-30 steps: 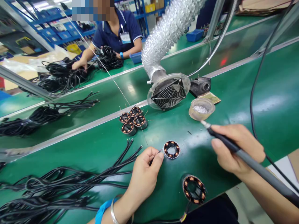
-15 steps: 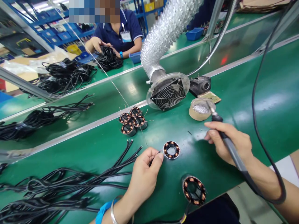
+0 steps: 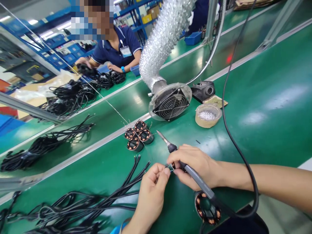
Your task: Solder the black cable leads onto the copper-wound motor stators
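My right hand (image 3: 197, 162) is closed around a soldering iron (image 3: 195, 174), whose tip points up and left toward the wound stators. With thumb and forefinger, my left hand (image 3: 154, 185) pinches a thin wire (image 3: 171, 170). The fingertips of both hands nearly meet there, beside a small copper-wound stator (image 3: 173, 165) mostly hidden behind my right hand. Another stator with copper coils (image 3: 207, 208) lies near the table's front edge, partly under the iron's handle and cord.
Several stators (image 3: 135, 144) stand grouped beyond my hands. Black cables (image 3: 97, 204) spread at left. A round fume extractor fan (image 3: 172, 104) hangs from a silver duct. A tub of metallic shavings (image 3: 208, 118) and an iron holder (image 3: 204, 90) sit right of it. A co-worker (image 3: 114, 48) handles cables across.
My right hand has brought the soldering iron left, away from the tub of shavings, to beside my left hand. It now covers most of the small stator. The left hand keeps its pinch.
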Demonstrator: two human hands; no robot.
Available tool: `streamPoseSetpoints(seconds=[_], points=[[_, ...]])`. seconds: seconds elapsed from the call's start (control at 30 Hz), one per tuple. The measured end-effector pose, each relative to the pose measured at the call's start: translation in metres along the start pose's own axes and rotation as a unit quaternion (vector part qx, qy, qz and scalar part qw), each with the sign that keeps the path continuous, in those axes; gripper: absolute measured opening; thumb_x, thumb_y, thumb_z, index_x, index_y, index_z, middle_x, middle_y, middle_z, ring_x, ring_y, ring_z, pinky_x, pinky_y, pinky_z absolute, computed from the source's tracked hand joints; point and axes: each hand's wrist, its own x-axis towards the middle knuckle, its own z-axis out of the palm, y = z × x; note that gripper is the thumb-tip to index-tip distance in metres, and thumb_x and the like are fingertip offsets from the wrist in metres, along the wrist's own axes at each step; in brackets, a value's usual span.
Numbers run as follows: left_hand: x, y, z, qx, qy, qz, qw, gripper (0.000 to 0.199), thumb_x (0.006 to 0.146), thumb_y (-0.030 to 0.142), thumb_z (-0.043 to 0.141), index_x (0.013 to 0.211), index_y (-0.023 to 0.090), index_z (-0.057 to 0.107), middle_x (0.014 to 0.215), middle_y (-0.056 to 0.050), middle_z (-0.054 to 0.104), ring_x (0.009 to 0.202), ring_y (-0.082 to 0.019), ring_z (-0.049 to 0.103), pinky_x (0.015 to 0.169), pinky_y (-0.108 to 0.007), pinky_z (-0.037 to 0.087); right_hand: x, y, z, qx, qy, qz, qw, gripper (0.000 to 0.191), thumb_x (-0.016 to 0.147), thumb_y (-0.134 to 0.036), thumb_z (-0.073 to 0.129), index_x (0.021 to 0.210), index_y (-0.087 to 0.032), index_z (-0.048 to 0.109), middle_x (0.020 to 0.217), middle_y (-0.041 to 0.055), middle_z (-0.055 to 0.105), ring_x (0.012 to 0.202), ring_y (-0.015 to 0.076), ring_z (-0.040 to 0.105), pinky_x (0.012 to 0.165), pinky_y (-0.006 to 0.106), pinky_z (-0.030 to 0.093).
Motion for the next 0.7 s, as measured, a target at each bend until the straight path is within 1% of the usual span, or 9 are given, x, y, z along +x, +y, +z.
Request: streamPoseSetpoints(seconds=[0.23,0.47,0.53,0.63,0.7], points=[[-0.001,0.002,-0.001,0.006,0.006,-0.012,1.0,0.046,0.076,0.06,0.067,0.065,0.02,0.049,0.049,0.011,0.026,0.044,-0.006,0.016,0.041,-0.02,0.015,-0.005,-0.002,-0.004,0.012,0.024,-0.002,1.0,0.032,0.075,-0.008,0.049,0.105,-0.018,0.055,0.075,-0.0004,0.061,0.065,0.0149,0.055,0.065,0.03,0.046],[-0.001,0.001,-0.001,0.048,0.02,0.005,0.999,0.041,0.08,0.053,0.065,0.065,0.02,0.048,0.051,0.009,0.03,0.047,-0.008,0.021,0.043,-0.021,0.018,-0.008,-0.01,-0.012,0.0,0.06,0.004,0.998,0.025,0.084,-0.006,0.048,0.105,-0.017,0.056,0.08,0.0019,0.066,0.063,0.0139,0.055,0.061,0.027,0.048],[-0.001,0.002,-0.001,0.051,0.018,0.011,0.998,0.039,0.081,0.052,0.063,0.065,0.02,0.047,0.052,0.009,0.03,0.047,-0.008,0.022,0.044,-0.021,0.019,-0.008,-0.015,-0.016,0.005,0.061,0.004,0.998,0.026,0.087,-0.006,0.048,0.109,-0.017,0.057,0.083,0.0029,0.068,0.066,0.0141,0.057,0.063,0.027,0.05],[0.0,0.003,0.001,0.049,0.019,0.023,0.998,0.037,0.082,0.05,0.062,0.065,0.02,0.047,0.053,0.009,0.03,0.048,-0.009,0.023,0.046,-0.022,0.021,-0.009,-0.024,-0.026,0.018,0.067,0.006,0.998,0.035,0.089,-0.005,0.049,0.122,-0.015,0.056,0.088,0.0046,0.069,0.071,0.0145,0.061,0.066,0.028,0.052],[0.0,0.003,0.001,0.053,0.019,0.032,0.998,0.036,0.082,0.048,0.06,0.065,0.02,0.046,0.054,0.009,0.031,0.049,-0.009,0.024,0.047,-0.022,0.023,-0.013,-0.032,-0.032,0.016,0.085,0.014,0.996,0.038,0.089,-0.008,0.05,0.126,-0.014,0.057,0.085,0.0051,0.067,0.069,0.0151,0.061,0.062,0.028,0.052]])
